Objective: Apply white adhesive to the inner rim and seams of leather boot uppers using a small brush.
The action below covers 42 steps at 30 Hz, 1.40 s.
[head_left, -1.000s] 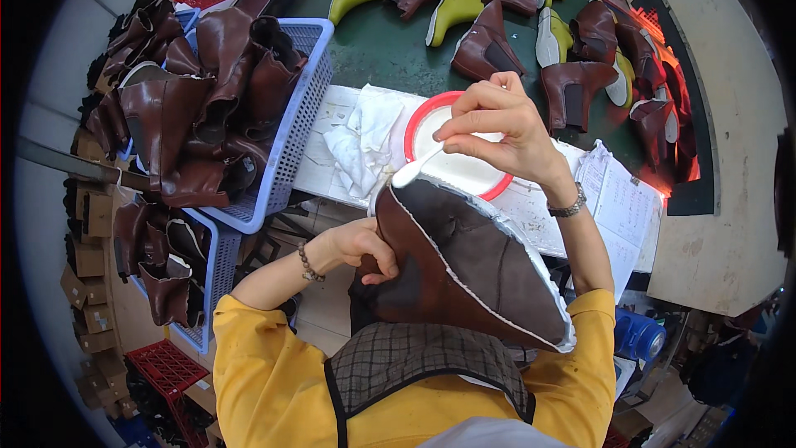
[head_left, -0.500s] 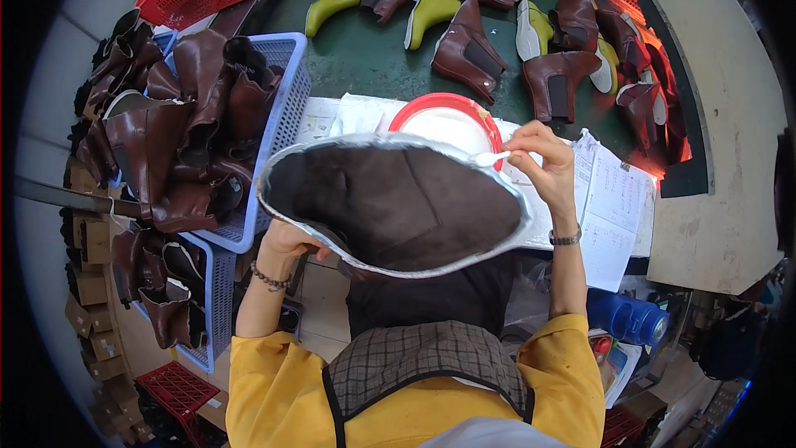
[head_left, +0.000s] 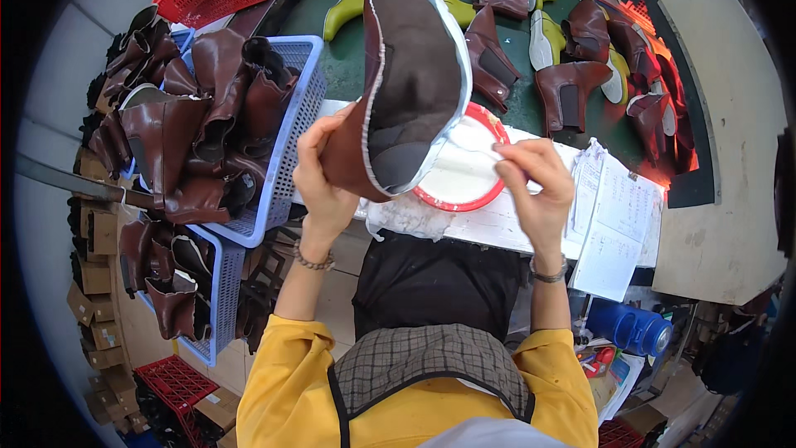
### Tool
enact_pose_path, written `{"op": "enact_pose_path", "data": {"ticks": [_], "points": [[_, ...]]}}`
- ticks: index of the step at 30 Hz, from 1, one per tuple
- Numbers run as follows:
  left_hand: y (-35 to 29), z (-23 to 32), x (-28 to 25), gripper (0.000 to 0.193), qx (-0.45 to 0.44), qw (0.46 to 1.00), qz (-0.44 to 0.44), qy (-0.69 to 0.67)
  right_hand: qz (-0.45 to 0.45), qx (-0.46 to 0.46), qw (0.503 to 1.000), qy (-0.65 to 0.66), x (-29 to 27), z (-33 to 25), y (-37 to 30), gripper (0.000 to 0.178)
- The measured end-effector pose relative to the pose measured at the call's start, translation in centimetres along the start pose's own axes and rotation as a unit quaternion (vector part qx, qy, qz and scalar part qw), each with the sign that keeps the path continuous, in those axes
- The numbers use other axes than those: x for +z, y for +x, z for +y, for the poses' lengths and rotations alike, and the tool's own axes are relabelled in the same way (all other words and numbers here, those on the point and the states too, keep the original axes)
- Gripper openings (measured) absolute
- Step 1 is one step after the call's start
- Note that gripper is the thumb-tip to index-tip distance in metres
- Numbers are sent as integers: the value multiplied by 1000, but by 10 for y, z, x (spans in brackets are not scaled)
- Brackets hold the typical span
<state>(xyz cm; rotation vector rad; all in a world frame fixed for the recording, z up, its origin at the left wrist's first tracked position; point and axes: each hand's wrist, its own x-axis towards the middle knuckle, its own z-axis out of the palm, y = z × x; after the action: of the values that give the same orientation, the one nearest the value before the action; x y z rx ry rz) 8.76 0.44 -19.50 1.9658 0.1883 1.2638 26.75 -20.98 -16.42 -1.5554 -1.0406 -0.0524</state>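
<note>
A brown boot upper [head_left: 414, 50] hangs raised in front of me, its open underside toward me and its edge coated white. My left hand [head_left: 326, 187] is closed around its lower left side. In my right hand [head_left: 539, 187] a thin white brush [head_left: 474, 148] is pinched between thumb and fingers. The brush tip lies close to the upper's right edge; whether they touch, I cannot tell. Beneath both stands a round red-rimmed tub [head_left: 464, 204] of white paste, partly hidden by the upper.
A blue basket [head_left: 286, 129] heaped with brown uppers stands at left, another basket [head_left: 217, 299] below it. Yellow-green lasts [head_left: 344, 12] and brown boots [head_left: 572, 87] cover the green surface ahead. At right are written sheets [head_left: 613, 220], an orange-glowing opening [head_left: 684, 137] and a blue bottle [head_left: 630, 328].
My left hand has raised the upper and turned it from lying crosswise to upright. The right hand has shifted slightly down and left with the brush, and more of the tub shows.
</note>
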Motion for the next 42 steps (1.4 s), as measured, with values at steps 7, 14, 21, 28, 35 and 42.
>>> {"op": "enact_pose_path", "data": {"ticks": [7,14,21,28,35,42], "points": [[20,-24,24,56,26,989,66,128,-39,10,999,-10,7,-11,-9,21],[73,-80,27,37,-347,924,41,-157,134,258,949,124,-25,139,-42,18],[57,-206,60,39,-505,815,98,-267,159,285,945,-11,-27,182,-76,22],[51,-283,52,82,-264,901,191,286,148,286,947,-2,-16,177,-65,23],[105,-220,92,84,-125,900,50,415,168,264,949,-47,-18,189,-70,22],[226,-291,130,74,-227,900,-40,369,164,317,934,6,-23,180,-69,20]]}}
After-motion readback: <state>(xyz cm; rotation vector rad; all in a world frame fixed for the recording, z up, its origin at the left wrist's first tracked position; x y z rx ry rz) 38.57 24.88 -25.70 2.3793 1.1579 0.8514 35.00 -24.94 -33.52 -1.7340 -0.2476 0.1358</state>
